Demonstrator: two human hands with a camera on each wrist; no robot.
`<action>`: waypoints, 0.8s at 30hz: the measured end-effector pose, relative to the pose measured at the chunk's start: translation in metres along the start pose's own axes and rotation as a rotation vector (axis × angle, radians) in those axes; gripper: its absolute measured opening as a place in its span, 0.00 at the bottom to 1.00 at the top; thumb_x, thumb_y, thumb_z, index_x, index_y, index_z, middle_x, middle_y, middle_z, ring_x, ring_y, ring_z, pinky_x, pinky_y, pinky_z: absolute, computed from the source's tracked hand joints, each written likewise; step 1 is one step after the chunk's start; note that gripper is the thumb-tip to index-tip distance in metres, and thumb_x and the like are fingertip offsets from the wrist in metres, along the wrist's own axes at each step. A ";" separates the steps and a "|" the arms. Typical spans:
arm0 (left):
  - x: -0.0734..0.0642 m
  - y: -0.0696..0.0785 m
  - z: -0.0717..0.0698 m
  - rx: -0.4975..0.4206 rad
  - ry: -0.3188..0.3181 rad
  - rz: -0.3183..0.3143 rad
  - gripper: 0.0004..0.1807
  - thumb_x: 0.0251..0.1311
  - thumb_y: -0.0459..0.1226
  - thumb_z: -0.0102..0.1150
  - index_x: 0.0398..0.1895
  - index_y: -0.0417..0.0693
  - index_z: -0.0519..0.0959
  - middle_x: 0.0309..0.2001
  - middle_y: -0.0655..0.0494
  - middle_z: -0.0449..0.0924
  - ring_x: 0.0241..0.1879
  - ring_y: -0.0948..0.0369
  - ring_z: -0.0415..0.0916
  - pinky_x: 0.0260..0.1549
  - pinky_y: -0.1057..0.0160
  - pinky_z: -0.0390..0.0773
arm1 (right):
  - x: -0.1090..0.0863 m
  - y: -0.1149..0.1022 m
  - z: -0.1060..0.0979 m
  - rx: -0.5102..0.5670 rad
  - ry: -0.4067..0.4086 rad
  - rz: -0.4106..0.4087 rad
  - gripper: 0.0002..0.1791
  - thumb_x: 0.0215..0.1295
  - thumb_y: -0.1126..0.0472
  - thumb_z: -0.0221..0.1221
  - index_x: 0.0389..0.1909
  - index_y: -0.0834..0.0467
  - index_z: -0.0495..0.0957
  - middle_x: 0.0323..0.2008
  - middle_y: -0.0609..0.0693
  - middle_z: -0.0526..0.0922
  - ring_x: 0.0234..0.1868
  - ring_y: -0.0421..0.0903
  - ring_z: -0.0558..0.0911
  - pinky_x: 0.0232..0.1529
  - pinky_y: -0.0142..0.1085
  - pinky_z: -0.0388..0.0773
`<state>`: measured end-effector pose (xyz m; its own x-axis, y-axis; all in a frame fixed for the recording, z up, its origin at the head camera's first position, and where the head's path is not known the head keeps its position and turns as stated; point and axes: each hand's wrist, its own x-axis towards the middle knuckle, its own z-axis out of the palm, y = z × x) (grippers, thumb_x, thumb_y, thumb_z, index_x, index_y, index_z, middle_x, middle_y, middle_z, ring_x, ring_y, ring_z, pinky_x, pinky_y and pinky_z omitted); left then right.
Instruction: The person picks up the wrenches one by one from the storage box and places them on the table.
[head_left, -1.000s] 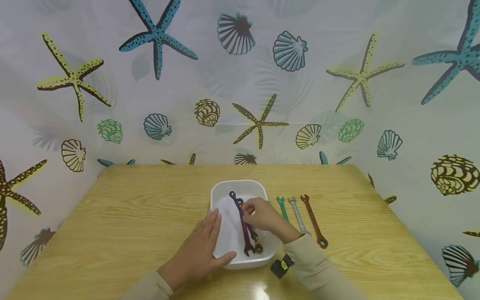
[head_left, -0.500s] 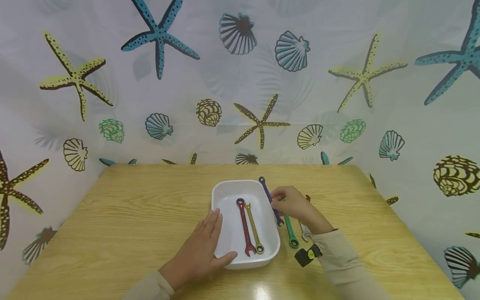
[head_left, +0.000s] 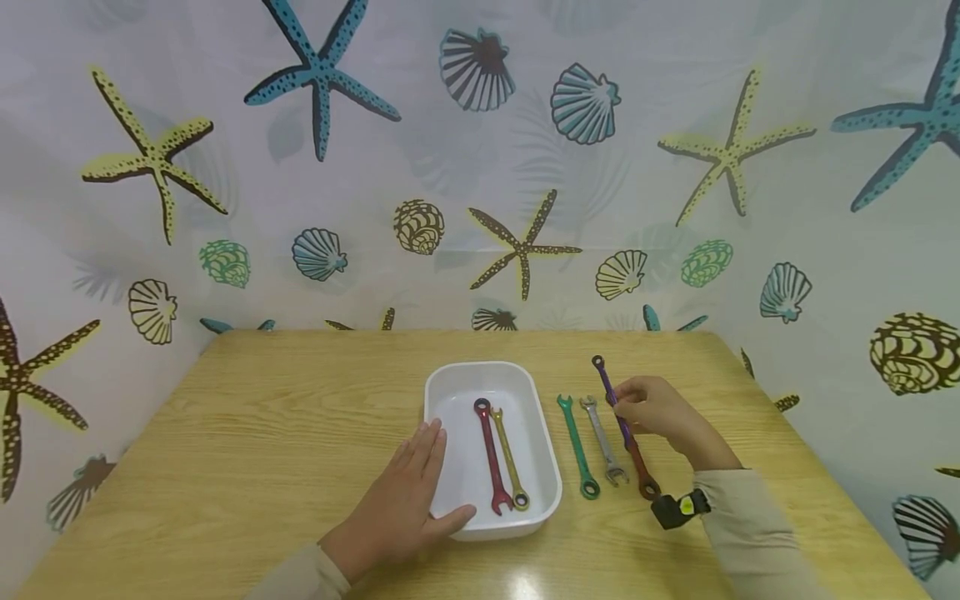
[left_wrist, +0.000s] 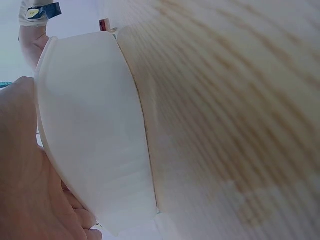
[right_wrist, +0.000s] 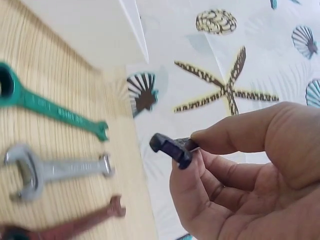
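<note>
The right hand pinches a purple wrench between thumb and fingers, its ring end pointing away from the person; the right wrist view shows the wrench raised clear of the tabletop; the left hand has its fingers straight and together, resting along the near left side of a white tray, thumb spread over the near rim.

Just under the purple wrench, below the right hand, lies a reddish-brown wrench, its ring end toward the person and near the right wrist; a silver wrench lies just to the left of the right hand, and a green wrench beyond that, nearer the tray; these three lie roughly side by side, apart from one another.

The tray stands between the two hands, against the left one; inside it, to the right of the left fingers, a red wrench and a yellow wrench lie next to each other, close together at their near ends.

A black device sits at the right wrist, by the beige sleeve; under everything spreads a wood-grain table; beyond both hands hangs a pale cloth printed with starfish and shells.
</note>
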<state>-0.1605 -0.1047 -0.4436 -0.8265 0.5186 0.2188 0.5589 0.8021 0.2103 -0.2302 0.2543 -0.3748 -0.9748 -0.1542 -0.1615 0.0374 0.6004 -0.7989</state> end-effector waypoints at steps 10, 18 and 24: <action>-0.001 0.000 0.002 0.003 0.018 0.006 0.54 0.61 0.68 0.39 0.72 0.30 0.52 0.74 0.38 0.48 0.74 0.47 0.45 0.69 0.47 0.53 | -0.005 0.044 -0.025 -0.024 0.003 0.067 0.23 0.67 0.67 0.51 0.57 0.79 0.64 0.46 0.68 0.74 0.40 0.50 0.78 0.45 0.48 0.81; -0.001 0.000 0.001 -0.006 -0.005 -0.008 0.54 0.61 0.69 0.38 0.73 0.31 0.51 0.74 0.39 0.46 0.74 0.48 0.43 0.69 0.48 0.52 | -0.005 0.072 -0.021 -0.019 0.012 0.123 0.20 0.65 0.69 0.51 0.53 0.80 0.67 0.37 0.60 0.77 0.33 0.46 0.76 0.33 0.38 0.80; -0.001 0.001 0.000 -0.010 -0.011 -0.014 0.54 0.61 0.69 0.38 0.73 0.31 0.50 0.75 0.39 0.45 0.74 0.48 0.43 0.69 0.48 0.51 | -0.002 0.084 -0.014 -0.010 0.031 0.128 0.17 0.61 0.71 0.54 0.47 0.79 0.69 0.33 0.58 0.76 0.29 0.45 0.76 0.30 0.36 0.79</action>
<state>-0.1590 -0.1048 -0.4436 -0.8349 0.5106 0.2055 0.5479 0.8063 0.2227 -0.2278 0.3165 -0.4335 -0.9685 -0.0515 -0.2437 0.1599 0.6216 -0.7669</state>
